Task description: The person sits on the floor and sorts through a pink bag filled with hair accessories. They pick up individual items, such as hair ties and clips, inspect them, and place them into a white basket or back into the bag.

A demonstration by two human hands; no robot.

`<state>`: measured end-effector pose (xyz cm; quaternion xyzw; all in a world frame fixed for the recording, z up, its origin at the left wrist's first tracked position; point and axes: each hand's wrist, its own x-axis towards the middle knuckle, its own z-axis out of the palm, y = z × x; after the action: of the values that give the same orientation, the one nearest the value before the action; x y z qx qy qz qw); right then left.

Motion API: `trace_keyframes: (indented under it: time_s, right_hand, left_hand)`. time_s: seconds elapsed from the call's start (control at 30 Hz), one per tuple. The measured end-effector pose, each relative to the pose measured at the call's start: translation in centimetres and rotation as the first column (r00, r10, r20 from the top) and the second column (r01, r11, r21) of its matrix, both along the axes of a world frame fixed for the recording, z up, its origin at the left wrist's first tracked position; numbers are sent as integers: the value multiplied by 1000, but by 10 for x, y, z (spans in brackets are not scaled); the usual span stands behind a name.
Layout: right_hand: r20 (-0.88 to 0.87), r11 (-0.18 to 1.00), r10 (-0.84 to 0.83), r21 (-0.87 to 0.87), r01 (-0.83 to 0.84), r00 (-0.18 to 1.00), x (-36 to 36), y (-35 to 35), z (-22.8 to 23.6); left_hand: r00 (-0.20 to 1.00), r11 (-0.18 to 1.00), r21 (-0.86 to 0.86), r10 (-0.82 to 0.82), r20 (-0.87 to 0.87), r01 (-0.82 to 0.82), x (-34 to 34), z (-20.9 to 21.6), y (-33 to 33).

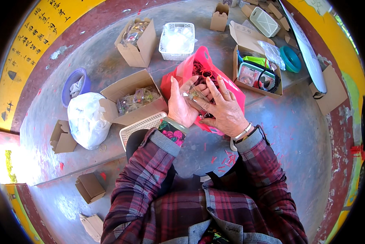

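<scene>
My left hand (180,106) is palm up, holding a small clear plastic bag (193,94) between thumb and fingers. Over it, my right hand (228,114) spreads its fingers, with the index fingertip against the plastic. What lies inside the small bag is too small to make out. Both hands are above the near side of a red bag (236,90) with cut-out handles. Dark red cord-like loops (198,70) fill that bag, partly hidden by my fingers.
Left of the hands, an open cardboard box (130,118) holds clear packets, with a white basket (129,131) and white plastic sack (89,120) nearby. Beyond stand another filled box (143,49) and a white basket (176,53). At right is a box (251,88) of mixed items.
</scene>
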<state>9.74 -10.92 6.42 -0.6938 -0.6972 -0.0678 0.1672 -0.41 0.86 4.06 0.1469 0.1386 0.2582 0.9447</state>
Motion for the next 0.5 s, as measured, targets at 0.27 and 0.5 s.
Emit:
trace_keyframes:
  time_s: [0.27, 0.5]
  right_hand:
    - [-33, 994, -99, 48, 100, 995, -9, 3, -7]
    - [64, 977, -212, 46, 210, 975, -15, 2, -9]
  left_hand:
    - [998, 998, 56, -38, -47, 41, 4, -12, -3]
    - [991, 990, 76, -110, -76, 115, 6, -17, -4]
